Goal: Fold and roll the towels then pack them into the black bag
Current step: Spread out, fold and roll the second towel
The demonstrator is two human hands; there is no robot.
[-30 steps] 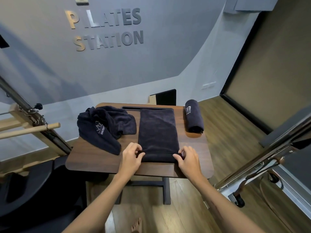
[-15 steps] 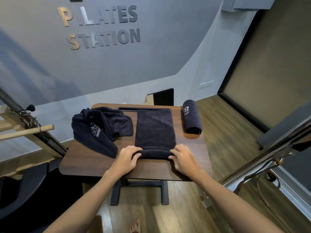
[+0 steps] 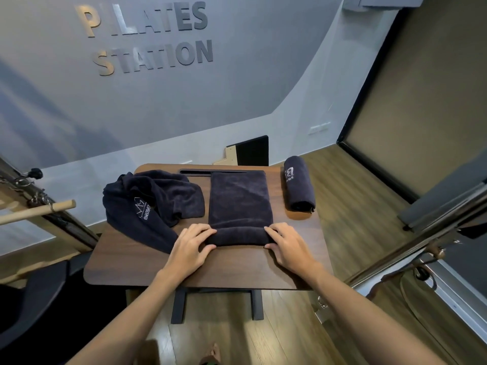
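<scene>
While the folded towel (image 3: pixel 240 204) is gripped at its rolled near edge by curled left hand (image 3: pixel 190 245) and right hand (image 3: pixel 289 246), even pressure is advised so the roll beyond stays straight.

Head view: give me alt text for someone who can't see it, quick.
Two bare hands, left hand and right hand, grip the rolled near end of a folded dark towel lying on a wooden table. A crumpled dark towel lies to its left, a finished rolled towel to its right. No black bag is clearly visible.
</scene>
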